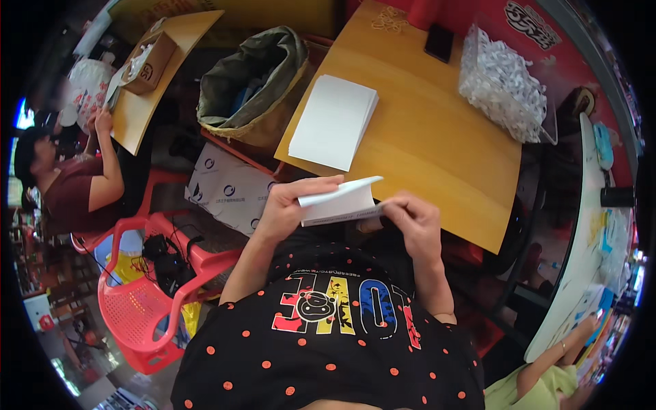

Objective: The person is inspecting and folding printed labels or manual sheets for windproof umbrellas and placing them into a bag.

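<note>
Wooden surface (417,137) ahead carries a stack of white sheets (333,121), a black phone (439,42) and a clear bin (551,121) of white strips (502,82). By its near edge, 1 folded white paper (338,198) sits between 2 hands: the left hand (283,205) has its fingers clamped on the left end, the right hand (415,220) pinches the right end between its fingers. Leftward stands a red chair (130,311).

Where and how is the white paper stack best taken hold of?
Probably by the two long sides of the white paper stack, squeezed inward, coming from the near edge of the wood-coloured table: the stack lies flat with a short end facing that edge, and nothing rests on top.
</note>
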`<state>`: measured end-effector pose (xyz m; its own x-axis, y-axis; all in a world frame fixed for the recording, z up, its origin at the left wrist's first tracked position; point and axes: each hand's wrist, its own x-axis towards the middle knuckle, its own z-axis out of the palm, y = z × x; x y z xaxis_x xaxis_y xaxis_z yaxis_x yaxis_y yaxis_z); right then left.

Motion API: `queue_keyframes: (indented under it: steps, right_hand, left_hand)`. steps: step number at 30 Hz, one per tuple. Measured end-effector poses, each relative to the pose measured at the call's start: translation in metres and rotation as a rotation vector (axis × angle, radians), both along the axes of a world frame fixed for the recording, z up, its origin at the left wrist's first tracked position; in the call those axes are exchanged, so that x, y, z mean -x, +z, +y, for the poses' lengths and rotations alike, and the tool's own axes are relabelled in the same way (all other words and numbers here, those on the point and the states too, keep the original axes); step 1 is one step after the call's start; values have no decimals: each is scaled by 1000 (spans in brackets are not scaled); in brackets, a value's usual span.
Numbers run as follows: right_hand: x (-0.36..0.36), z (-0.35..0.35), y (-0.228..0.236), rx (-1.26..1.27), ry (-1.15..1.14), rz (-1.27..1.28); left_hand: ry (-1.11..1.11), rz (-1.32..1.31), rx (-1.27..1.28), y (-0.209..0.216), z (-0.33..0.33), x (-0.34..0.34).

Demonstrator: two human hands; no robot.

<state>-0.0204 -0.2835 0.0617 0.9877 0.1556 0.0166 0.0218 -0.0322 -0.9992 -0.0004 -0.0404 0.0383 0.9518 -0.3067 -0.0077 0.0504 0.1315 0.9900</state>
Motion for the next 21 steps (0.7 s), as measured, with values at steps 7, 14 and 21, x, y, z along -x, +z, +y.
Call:
queue_keyframes:
  steps: [7, 14, 21]
  right_hand:
    - [-28, 5, -38, -359, -38, 182]
    - [-33, 10, -49, -424, -96, 177]
    - [-36, -5, -40, -158, -212, -119]
  left_hand:
    - [-120, -740, -565, 23, -7, -7]
    - [-28, -735, -673, 23, -11, -8]
    - [230, 414, 121, 15, -7, 4]
